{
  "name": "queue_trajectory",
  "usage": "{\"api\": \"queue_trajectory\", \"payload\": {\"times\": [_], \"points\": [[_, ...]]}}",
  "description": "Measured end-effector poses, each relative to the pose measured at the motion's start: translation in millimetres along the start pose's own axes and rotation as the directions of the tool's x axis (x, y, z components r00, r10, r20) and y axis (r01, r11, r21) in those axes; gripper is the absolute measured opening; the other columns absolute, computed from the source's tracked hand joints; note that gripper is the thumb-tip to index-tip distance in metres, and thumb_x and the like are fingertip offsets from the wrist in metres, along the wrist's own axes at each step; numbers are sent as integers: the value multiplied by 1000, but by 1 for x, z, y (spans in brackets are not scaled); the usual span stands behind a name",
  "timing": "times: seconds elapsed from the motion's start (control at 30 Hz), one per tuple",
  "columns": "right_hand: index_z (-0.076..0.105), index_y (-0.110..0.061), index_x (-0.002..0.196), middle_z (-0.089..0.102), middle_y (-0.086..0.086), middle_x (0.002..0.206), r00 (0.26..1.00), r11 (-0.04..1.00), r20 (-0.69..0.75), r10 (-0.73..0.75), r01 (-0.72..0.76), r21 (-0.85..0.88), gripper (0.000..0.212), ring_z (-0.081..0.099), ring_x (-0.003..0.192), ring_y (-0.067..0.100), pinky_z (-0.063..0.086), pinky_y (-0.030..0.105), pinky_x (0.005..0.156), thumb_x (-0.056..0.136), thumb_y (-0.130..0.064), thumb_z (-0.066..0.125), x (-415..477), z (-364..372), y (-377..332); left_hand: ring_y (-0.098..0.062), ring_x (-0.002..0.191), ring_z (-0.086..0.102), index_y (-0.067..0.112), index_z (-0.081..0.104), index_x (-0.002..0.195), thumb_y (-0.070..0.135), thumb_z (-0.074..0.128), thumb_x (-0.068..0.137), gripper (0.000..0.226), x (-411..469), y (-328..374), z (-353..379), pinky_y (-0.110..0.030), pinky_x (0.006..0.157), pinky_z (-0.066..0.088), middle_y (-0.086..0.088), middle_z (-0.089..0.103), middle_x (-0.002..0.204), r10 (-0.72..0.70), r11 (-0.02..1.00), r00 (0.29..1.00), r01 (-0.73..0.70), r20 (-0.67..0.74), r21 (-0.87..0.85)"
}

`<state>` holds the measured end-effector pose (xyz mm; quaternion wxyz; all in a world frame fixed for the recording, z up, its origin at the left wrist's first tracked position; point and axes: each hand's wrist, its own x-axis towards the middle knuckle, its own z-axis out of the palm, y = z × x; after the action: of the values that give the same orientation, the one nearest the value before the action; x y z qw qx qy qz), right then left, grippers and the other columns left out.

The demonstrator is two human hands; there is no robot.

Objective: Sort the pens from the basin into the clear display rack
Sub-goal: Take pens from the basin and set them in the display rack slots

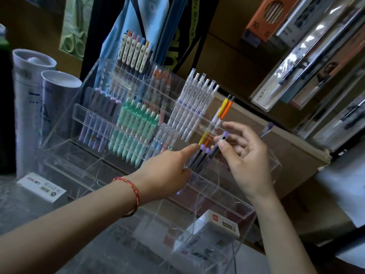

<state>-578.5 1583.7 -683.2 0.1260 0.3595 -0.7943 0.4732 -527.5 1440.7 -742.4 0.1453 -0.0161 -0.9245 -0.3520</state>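
Note:
The clear display rack [83, 115] stands in tiers and holds rows of white, green, lilac, orange and yellow pens. In a lower right compartment stand two dark pens with purple caps [199, 157]. My left hand [167, 169], with a red string bracelet at the wrist, rests its straight index finger on their caps. My right hand [248, 161] pinches another purple-capped pen [220, 144] between thumb and fingertips, just right of those two. A further purple pen [267, 128] sticks out behind that hand. The basin is out of view.
Two tall white cups [33, 91] stand left of the rack, with a small white box [41, 187] in front of them. A white box [219, 224] lies under the rack's front tier. Packaged stationery [308, 62] hangs at the upper right, above a cardboard box [292, 153].

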Motion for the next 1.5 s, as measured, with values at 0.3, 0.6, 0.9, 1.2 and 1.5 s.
{"api": "queue_trajectory", "payload": {"times": [0.3,0.6,0.9,1.2,1.5], "points": [[56,-26,92,70,3,89,989,991,75,127,-130,39,25,71,82,12,58,30,76,85,-2,63,8,-7,2,-14,53,44,33,9,144,17,37,93,61,1,-4,6,-27,49,37,-3,63,81,10,995,1000,-7,-29,97],[56,-21,93,69,16,94,980,978,94,177,-186,90,22,71,83,19,58,31,75,83,-3,65,11,-7,8,-13,50,38,37,8,143,12,39,89,67,1,-3,4,-28,45,32,4,44,60,-16,995,1000,16,-3,103],[53,-15,86,66,11,84,966,974,146,214,-222,42,19,71,72,18,59,28,63,82,-2,66,14,-6,11,-14,48,39,38,8,143,10,40,88,69,2,-4,4,-26,43,32,5,43,57,-2,995,1000,1,1,102],[60,-12,85,72,11,82,945,943,145,292,-310,119,12,72,76,22,59,30,61,83,-1,64,9,-5,19,-15,56,41,38,10,142,11,41,88,67,4,-7,6,-27,45,32,4,44,59,7,995,1000,-6,-15,99],[62,-13,92,74,5,85,968,947,125,219,-242,211,11,70,68,10,51,16,54,86,-5,59,10,-8,1,-19,54,47,38,5,143,7,41,87,73,2,-10,8,-32,51,41,-1,47,59,1,997,1000,-1,-1,73]]}}
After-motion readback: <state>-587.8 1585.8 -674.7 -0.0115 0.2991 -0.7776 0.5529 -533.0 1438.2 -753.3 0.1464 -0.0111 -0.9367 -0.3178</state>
